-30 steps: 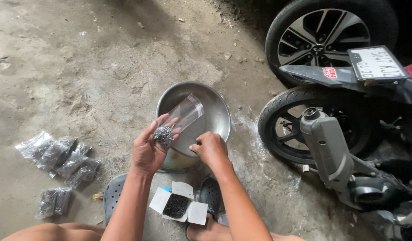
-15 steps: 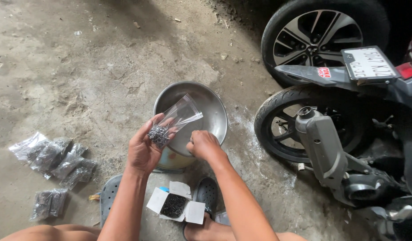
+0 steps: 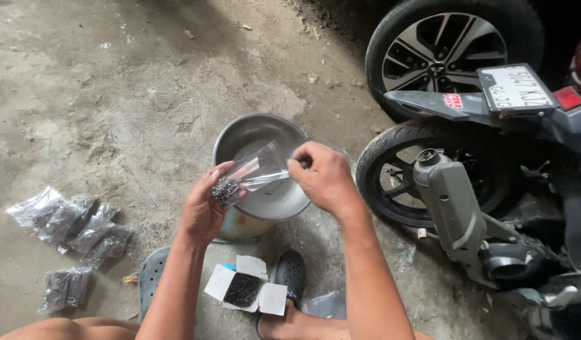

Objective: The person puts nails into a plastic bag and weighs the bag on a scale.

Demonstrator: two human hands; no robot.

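While both hands grip it, clear bag (image 3: 249, 177) tilts — dark screws inside.

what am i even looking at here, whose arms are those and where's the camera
The camera sits on a person's head and looks down, so the two bare arms coming up from the bottom edge are that person's own. There is no machine at work, only hands.

The left hand holds a small clear plastic bag with little dark metal parts gathered at its lower end. The right hand pinches the bag's other end.

Under the hands stands a round metal bowl, resting on top of a can on the concrete floor. Near the person's feet lies an opened small cardboard box with dark small parts inside. To the left lie several more small bags of the same kind. To the right is the rear of a motorbike, with a car wheel behind it.
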